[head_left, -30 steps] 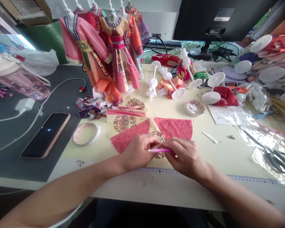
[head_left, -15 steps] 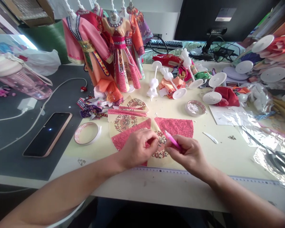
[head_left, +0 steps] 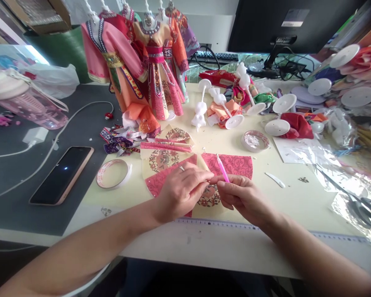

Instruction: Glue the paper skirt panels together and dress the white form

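We grasp a tilted pink pen (head_left: pixel 224 171) in our right hand (head_left: pixel 244 194) over patterned fabric (head_left: pixel 163 178), near the front edge of the tabletop (head_left: pixel 204 249); our left hand (head_left: pixel 181 190) bends in, touching the right; whether it grips anything, we cannot tell.

Pink stick (head_left: pixel 223 169), held tilted, patterned fabric (head_left: pixel 209 199) beneath

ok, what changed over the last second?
The pink pen, held in the right hand throughout, swung from pointing left to pointing away from the person. The left hand drew apart from the right, then closed back in. Fabric panels and phone stayed put.
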Tool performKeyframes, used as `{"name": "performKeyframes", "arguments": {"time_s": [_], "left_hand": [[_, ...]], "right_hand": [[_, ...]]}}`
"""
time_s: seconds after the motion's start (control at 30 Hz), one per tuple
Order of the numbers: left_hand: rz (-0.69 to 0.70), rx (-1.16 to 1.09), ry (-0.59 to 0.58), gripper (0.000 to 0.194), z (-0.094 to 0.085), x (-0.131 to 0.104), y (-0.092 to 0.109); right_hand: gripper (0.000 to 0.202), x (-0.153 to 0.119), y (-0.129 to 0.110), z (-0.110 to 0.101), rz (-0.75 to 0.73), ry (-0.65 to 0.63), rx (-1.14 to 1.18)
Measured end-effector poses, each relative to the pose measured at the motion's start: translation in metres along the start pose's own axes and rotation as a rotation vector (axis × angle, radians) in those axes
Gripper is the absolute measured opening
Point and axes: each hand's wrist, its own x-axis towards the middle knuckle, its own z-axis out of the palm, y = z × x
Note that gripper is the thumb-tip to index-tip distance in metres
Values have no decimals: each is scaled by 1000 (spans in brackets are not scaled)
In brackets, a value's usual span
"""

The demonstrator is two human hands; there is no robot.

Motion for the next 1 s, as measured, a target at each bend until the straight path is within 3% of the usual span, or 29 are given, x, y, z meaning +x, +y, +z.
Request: {"name": "performKeyframes", "arguments": {"time_s": [0.23, 0.77, 0.9, 1.0], "left_hand": [[198, 190, -34, 38, -5, -2, -3], [260, 271, -59, 37, -10, 2, -2], [217, 247, -59, 35, -8, 0, -3], [69, 117, -29, 32, -7, 1, -2]], "right_hand": [[13, 0, 0, 0, 47, -56, 103], [22, 1, 0, -3, 17, -174, 126], [12, 0, -1, -3, 3, -171, 96], [18, -1, -3, -1, -33, -107, 23]]}}
